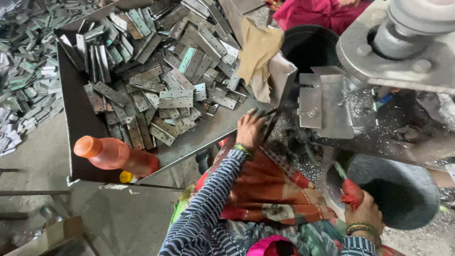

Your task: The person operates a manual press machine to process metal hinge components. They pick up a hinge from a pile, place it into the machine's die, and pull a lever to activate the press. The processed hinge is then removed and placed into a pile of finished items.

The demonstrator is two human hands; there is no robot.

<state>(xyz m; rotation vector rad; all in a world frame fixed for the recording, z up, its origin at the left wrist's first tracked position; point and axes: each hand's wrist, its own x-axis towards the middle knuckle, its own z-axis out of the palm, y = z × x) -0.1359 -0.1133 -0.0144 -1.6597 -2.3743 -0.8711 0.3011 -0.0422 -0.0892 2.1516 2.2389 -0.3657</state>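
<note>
Right hand [362, 213] fingers wrapped round red-handled tool [350, 192]; left hand [250, 129] fingers curled at hinge tray's [78, 118] edge.

A grey concrete floor [142, 218] is seen below, dusted with metal swarf. Loose metal plates [23, 71] are heaped on it at the left. A grey machine housing [403, 61] is set at the upper right. The scene is lit by soft, even daylight.
</note>
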